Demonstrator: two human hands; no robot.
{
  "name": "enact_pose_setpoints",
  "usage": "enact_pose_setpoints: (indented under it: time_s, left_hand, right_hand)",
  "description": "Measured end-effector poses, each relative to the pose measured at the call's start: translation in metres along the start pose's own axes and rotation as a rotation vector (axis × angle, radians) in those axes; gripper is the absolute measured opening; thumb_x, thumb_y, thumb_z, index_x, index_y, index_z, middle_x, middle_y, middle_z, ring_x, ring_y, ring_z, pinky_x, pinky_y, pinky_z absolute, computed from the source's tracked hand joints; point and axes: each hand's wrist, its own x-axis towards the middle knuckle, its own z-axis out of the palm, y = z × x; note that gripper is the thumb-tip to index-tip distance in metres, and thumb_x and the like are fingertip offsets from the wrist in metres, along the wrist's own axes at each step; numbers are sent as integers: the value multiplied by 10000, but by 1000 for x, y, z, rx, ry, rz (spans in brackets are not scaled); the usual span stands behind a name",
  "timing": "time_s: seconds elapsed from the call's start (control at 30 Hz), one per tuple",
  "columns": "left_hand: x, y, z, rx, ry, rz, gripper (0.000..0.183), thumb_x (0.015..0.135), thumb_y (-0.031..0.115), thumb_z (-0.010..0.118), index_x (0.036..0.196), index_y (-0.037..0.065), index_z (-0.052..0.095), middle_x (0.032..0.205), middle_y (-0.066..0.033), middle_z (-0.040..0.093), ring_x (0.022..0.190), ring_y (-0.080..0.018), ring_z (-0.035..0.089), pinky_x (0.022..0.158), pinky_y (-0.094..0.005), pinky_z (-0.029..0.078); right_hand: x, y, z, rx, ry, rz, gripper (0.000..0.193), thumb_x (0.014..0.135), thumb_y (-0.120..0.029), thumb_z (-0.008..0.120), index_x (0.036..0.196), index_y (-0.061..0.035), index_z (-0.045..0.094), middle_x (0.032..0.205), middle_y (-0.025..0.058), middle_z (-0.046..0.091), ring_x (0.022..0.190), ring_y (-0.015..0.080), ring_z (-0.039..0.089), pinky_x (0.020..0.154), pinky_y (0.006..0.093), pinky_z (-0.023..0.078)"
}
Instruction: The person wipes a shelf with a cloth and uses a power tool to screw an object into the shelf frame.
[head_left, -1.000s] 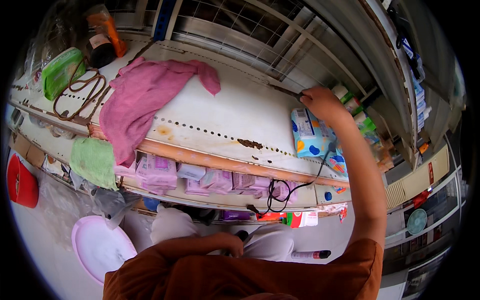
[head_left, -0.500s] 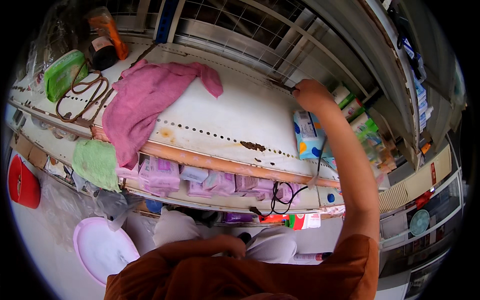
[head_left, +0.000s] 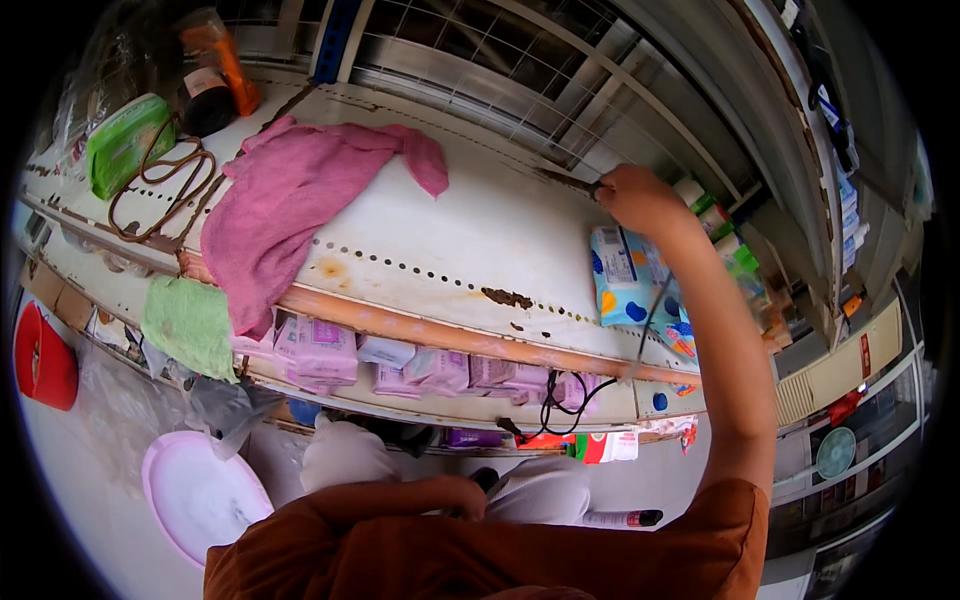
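Note:
My right hand (head_left: 640, 200) reaches to the back right of a white perforated metal shelf (head_left: 470, 235). Its fingers are curled closed around something dark (head_left: 601, 188), mostly hidden, at the shelf's back edge. Below that hand and partly behind my forearm lies a blue-and-white packet (head_left: 620, 268) with coloured spots. My left hand (head_left: 462, 494) stays low by my lap, fingers curled in, with a dark thing (head_left: 486, 478) beside it; what it holds, if anything, is hidden. A pink towel (head_left: 290, 200) is spread over the shelf's left part and hangs over the front edge.
A green packet (head_left: 128, 145), a brown cord (head_left: 205, 190) and a dark jar (head_left: 208, 105) sit at left. Pink packages (head_left: 315, 350) fill the lower shelf, where a black cable (head_left: 560, 400) hangs. A green cloth (head_left: 188, 322) drapes there. A wire grid (head_left: 470, 50) stands behind.
My right hand has shifted slightly to the right along the back edge, still closed. More of the spotted packet now shows beside my forearm. The left hand stays near my lap.

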Motion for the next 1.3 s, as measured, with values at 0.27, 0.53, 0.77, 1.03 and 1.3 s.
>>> enact_pose_setpoints:
  time_s: [0.27, 0.53, 0.77, 1.03, 1.3]
  left_hand:
    - [-12, 8, -6, -129, 46, -10, 365, 678, 348, 657, 938, 93, 683, 922, -98, 669, 836, -243, 639, 720, -369, 481]
    - [-12, 15, -6, 70, -6, -80, 333, 744, 294, 628, 1075, 258, 646, 909, -21, 669, 805, -214, 625, 670, -381, 476]
    - [16, -17, 19, 52, 11, -181, 373, 696, 299, 633, 1069, 309, 639, 914, -18, 662, 848, -235, 616, 661, -407, 472]
    - [3, -5, 3, 106, 26, -2, 383, 675, 354, 635, 972, 114, 676, 959, -97, 663, 877, -267, 630, 744, -381, 483]
    - [2, -5, 1, 73, 34, 36, 334, 697, 335, 629, 979, 162, 669, 902, -86, 666, 841, -263, 629, 715, -387, 481]
  right_hand:
    - [2, -4, 3, 36, 4, 4, 285, 820, -250, 541, 1000, -42, 612, 1075, 168, 600, 980, 361, 580, 815, 431, 489]
    - [13, -2, 15, -37, 70, 67, 285, 827, -244, 529, 1021, -53, 612, 1043, 149, 617, 967, 352, 589, 825, 429, 485]
    - [12, -9, 5, -93, 52, 54, 279, 821, -239, 525, 1005, -47, 610, 1048, 152, 613, 965, 359, 586, 835, 433, 479]
    - [6, -6, 9, -38, 83, 3, 272, 834, -251, 520, 1001, -57, 613, 1049, 157, 609, 958, 363, 586, 820, 429, 485]
    - [-10, -6, 13, -25, 71, 133, 249, 843, -218, 508, 990, -51, 620, 1052, 167, 608, 966, 366, 586, 819, 431, 488]
